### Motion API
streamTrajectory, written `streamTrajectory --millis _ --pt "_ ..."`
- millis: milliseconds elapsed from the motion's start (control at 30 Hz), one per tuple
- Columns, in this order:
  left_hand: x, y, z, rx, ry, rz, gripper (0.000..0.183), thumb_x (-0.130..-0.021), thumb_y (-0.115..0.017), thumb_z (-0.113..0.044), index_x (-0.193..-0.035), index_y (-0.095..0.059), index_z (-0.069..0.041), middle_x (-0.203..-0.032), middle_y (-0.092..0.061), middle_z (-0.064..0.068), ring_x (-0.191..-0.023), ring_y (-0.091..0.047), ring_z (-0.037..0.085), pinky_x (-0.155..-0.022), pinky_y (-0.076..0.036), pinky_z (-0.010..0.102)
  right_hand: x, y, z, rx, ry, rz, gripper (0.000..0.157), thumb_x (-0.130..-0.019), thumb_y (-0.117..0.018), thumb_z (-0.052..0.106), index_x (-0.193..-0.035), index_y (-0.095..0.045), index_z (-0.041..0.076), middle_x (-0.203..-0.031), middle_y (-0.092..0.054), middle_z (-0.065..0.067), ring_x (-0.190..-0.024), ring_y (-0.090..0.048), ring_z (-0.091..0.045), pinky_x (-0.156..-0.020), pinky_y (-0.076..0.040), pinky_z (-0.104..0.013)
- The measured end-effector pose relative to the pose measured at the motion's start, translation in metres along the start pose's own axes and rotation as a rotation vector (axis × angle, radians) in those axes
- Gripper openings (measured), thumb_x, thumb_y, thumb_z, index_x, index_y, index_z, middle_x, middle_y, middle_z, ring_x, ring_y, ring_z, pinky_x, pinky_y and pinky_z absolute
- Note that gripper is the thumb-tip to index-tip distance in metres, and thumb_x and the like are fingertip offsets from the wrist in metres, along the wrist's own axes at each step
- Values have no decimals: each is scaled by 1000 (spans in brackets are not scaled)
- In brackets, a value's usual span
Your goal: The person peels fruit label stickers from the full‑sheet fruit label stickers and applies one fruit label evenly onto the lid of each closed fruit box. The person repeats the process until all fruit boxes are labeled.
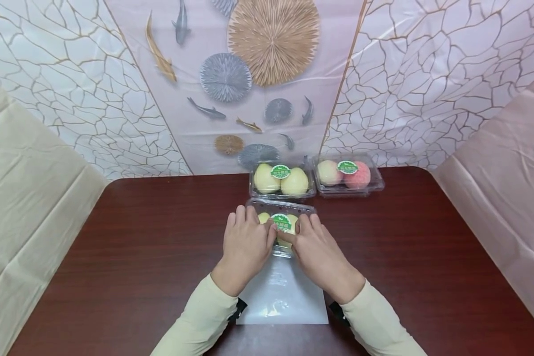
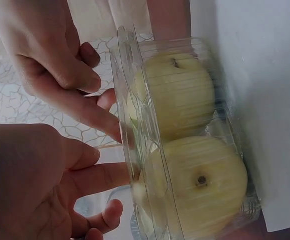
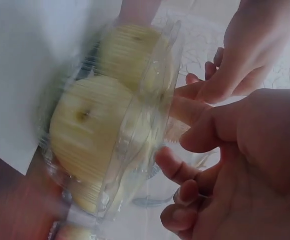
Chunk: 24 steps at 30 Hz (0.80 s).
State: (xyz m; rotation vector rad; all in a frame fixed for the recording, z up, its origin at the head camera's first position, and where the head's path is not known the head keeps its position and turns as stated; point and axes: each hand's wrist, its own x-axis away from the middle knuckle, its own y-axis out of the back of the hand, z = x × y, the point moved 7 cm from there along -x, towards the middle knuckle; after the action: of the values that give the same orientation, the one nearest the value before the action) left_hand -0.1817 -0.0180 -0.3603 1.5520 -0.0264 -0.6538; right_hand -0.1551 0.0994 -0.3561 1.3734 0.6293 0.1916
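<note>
A clear plastic clamshell box (image 1: 287,203) with round pale yellow fruits (image 2: 194,180) inside stands between my hands. A round green-and-white label (image 1: 282,222) sits on its lid. My left hand (image 1: 246,244) touches the lid from the left with an outstretched index finger, the other fingers loosely bent. From the right, my right hand (image 1: 318,252) also puts a straight index finger to the lid by the label. Both fingertips meet close together there. White sheet (image 1: 280,296) lies under the near side of the box.
Behind the box stand two more labelled clear boxes, one with yellow fruits (image 1: 294,182), the other with a pale fruit and a pink-red fruit (image 1: 358,175). The dark brown table (image 1: 138,262) ends at a patterned backdrop (image 1: 160,143).
</note>
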Motion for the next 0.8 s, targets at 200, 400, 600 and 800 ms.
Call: streamTrajectory --millis 200,400,600,800 --pt "-1 -2 14 182 38 66 32 -105 -63 -37 -101 -87 -16 -89 -55 10 -83 -44 28 -71 -35 38 4 6 -13 -24 -85 0 38 -89 -73 -4 -117 -83 19 -91 -54 -11 -81 -41 -27 -65 -42 -35" --pt "-5 -12 34 531 132 164 28 -104 -67 -36 -116 -82 -16 -118 -60 13 -107 -49 32 -89 -42 45 8 9 -37 -268 -247 -31 36 -96 -65 -3 -130 -75 5 -105 -59 -17 -93 -50 -32 -77 -47 -42" --pt "3 -23 59 761 292 195 48 -103 -68 -34 -142 -64 -4 -144 -56 20 -135 -51 38 -110 -44 54 25 3 -68 -572 -502 -23 42 -104 -63 11 -145 -60 2 -130 -57 -24 -107 -67 -37 -88 -58 -52" --pt "18 -36 73 866 435 267 64 -104 -67 -32 -152 -50 6 -148 -55 24 -132 -59 36 -108 -49 53 35 -13 -73 -747 -651 78 54 -105 -64 20 -149 -49 -8 -131 -66 -26 -102 -77 -35 -84 -62 -46"
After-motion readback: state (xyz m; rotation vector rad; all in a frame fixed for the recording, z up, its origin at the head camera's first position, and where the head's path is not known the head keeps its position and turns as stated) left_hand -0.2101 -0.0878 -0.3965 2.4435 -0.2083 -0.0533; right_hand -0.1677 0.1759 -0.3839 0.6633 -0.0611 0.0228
